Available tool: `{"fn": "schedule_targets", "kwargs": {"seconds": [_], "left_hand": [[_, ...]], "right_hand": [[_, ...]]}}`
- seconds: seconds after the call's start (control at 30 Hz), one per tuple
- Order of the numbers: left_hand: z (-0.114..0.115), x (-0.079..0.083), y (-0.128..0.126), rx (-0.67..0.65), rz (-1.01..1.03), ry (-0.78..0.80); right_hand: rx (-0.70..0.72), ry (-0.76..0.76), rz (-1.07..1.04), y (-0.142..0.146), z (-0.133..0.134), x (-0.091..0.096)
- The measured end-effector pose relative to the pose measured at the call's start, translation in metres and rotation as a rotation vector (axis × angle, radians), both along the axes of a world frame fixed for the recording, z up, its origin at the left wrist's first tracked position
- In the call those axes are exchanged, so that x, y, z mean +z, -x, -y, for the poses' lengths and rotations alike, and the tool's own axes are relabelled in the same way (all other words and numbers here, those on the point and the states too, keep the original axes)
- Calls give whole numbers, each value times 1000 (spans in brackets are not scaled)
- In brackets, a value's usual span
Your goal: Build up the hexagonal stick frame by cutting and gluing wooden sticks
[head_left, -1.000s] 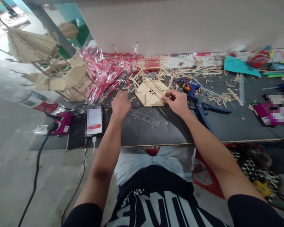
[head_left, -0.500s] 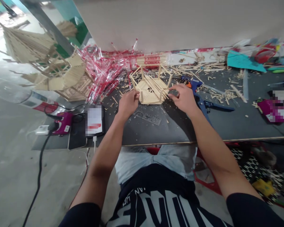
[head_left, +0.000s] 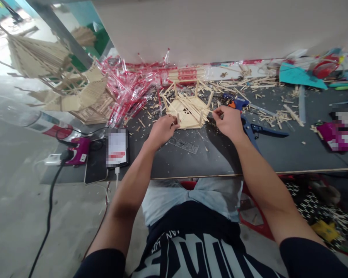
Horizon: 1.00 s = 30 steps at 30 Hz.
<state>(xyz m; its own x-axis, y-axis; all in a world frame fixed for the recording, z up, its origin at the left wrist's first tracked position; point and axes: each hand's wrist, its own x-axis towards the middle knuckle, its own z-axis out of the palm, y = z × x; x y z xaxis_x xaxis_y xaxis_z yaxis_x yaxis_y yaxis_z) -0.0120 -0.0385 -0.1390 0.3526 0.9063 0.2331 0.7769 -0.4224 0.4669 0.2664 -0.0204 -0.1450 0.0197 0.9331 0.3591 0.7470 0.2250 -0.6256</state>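
A six-sided frame of thin wooden sticks [head_left: 188, 122], with a flat floor and upright posts at its corners, sits on the dark table. Several loose sticks [head_left: 190, 105] lie slantwise across its floor. My left hand [head_left: 164, 129] is closed at the frame's front left corner, its fingers pinched round the post there. At the right side, my right hand [head_left: 228, 120] pinches the end of a thin wooden stick [head_left: 209, 111] that points toward the frame. A clear plastic ruler-like strip [head_left: 185, 146] lies in front of the frame.
A blue glue gun [head_left: 237, 102] and blue-handled cutters [head_left: 266, 131] lie right of the frame. Red and clear wrappers [head_left: 133, 85] heap up behind left. Further left are a phone [head_left: 117, 148], a purple power strip [head_left: 79, 150], a bottle [head_left: 31, 119] and a larger stick model [head_left: 75, 96].
My left hand has slid right and slightly down along the frame's front left corner. My right hand has closed from a looser pose and now holds a stick's end.
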Motion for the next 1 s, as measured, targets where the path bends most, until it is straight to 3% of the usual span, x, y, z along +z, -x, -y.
{"fn": "schedule_targets", "kwargs": {"seconds": [0.23, 0.4, 0.57, 0.7, 0.8, 1.0], "left_hand": [[9, 13, -6, 76, 83, -83], [4, 17, 4, 178, 315, -260], [2, 12, 0, 99, 569, -365], [2, 7, -7, 96, 700, -354], [1, 4, -8, 165, 738, -379], [4, 10, -4, 199, 678, -389]], "right_hand": [[-98, -117, -147, -15, 2, 12], [44, -98, -436, -19, -3, 13], [209, -105, -602, -14, -2, 15], [267, -64, -605, -10, 3, 20], [284, -62, -557, -10, 6, 22], [280, -106, -517, -15, 5, 16]]}}
